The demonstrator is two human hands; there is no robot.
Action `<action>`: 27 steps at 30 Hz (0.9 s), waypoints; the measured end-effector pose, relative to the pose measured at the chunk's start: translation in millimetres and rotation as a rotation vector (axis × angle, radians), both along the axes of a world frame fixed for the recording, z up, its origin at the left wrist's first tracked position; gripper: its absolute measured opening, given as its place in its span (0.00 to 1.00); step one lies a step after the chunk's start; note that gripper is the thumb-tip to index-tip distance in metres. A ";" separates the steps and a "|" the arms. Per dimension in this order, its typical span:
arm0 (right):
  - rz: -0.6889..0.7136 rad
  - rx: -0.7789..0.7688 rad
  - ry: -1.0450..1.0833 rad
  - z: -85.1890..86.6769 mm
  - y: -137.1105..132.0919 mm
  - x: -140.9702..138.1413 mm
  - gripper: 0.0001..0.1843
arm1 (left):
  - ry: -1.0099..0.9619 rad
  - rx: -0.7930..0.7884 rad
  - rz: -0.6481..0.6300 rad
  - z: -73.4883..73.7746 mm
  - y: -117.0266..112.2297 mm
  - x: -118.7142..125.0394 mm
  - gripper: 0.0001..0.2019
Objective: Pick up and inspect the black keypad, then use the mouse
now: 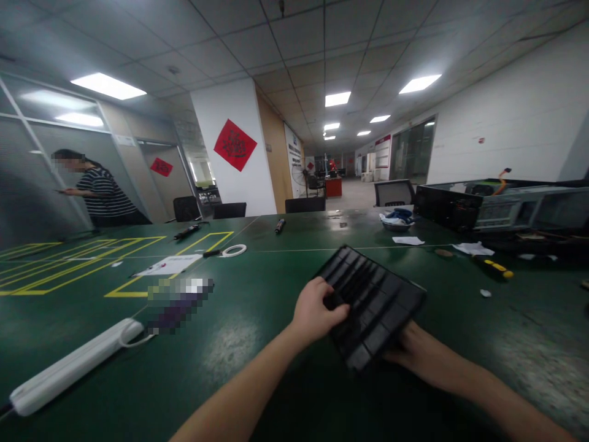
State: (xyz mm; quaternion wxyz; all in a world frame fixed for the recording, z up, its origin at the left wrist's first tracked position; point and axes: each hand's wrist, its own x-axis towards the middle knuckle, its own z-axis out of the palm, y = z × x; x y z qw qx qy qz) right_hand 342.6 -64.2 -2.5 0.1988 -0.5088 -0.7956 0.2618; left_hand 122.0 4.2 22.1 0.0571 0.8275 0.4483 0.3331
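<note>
A black plastic compartment tray [372,301], split by ridges into rows of small cells, is held tilted above the green table. My left hand [317,310] grips its left edge, thumb on the upper face and the other fingers curled at the rim. Behind the lower right side, my right hand [411,347] supports the tray; most of its fingers are hidden by it. Motion blurs the tray a little, and I cannot make out anything lying in its cells.
On the green table [257,380], a white power strip [76,365] lies at left beside a pixelated item [179,306]. An opened computer case [501,205] stands at right, near a yellow-and-black screwdriver [494,267] and a bowl [396,222]. A person [108,190] stands far left.
</note>
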 end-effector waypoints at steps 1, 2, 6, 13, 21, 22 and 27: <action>-0.019 -0.023 0.005 0.9 0.2 0.6 0.23 | 0.021 0.016 0.132 4.5 12.7 -9.5 0.14; -0.035 -0.050 0.012 2.1 0.3 0.9 0.23 | 0.070 0.013 0.265 9.3 26.9 -20.7 0.15; -0.053 -0.129 0.042 7.6 -0.4 0.1 0.20 | 0.286 -0.132 0.726 23.8 80.7 -74.5 0.24; -0.067 -0.153 0.007 14.5 -2.8 -4.0 0.20 | 0.347 -0.277 0.914 12.1 116.0 -129.2 0.25; -0.058 -0.139 0.012 14.4 -1.2 -3.3 0.19 | 0.369 -0.201 0.891 13.2 107.3 -121.2 0.27; -0.075 -0.100 0.013 12.9 2.0 0.1 0.19 | 0.376 -0.172 0.855 12.7 98.2 -118.1 0.25; -0.449 0.172 -0.129 -3.2 26.4 48.0 0.25 | 0.400 -0.076 0.351 -4.5 22.8 -105.7 0.14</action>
